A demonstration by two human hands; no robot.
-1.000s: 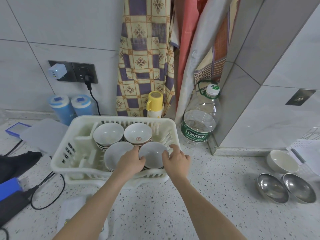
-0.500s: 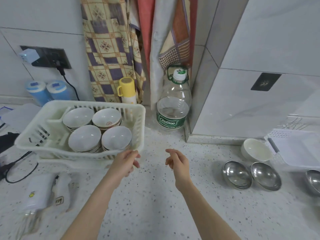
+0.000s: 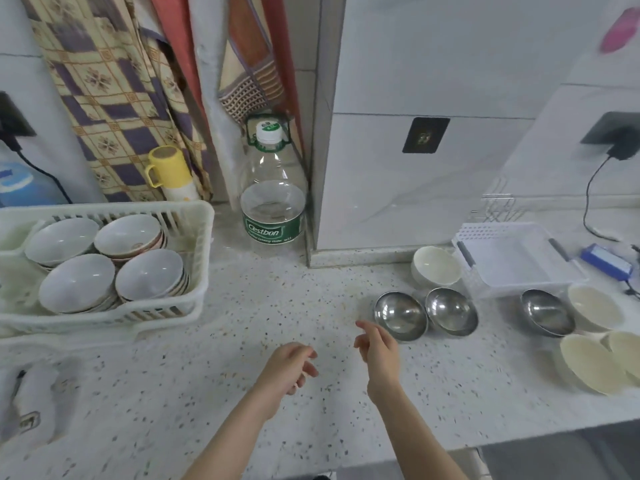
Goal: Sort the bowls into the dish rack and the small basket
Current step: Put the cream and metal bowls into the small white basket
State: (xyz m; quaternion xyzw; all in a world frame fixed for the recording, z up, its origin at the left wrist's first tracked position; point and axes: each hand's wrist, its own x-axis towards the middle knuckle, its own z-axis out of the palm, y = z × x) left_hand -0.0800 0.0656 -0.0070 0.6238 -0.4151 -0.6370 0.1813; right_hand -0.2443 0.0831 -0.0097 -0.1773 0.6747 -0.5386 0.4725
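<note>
Both hands hover empty above the speckled bench [image 3: 242, 341], fingers loosely curled and apart, gripping nothing. The left hand [image 3: 289, 367] sits near the middle of the bench; the right hand [image 3: 379, 348] is just beside it, fingertips pointing toward the nearest steel bowl [image 3: 400, 315], close to its rim but not touching. A second steel bowl [image 3: 450, 311] lies against the first, and a third steel bowl [image 3: 547, 317] lies farther right. A cream bowl [image 3: 436, 265] stands behind the steel pair, next to the small basket [image 3: 512, 258], which holds no bowls. More cream bowls [image 3: 595, 362] cluster at the far right. The dish rack [image 3: 194, 237], well to the left of both hands, holds four stacks of white bowls [image 3: 149, 275].
</note>
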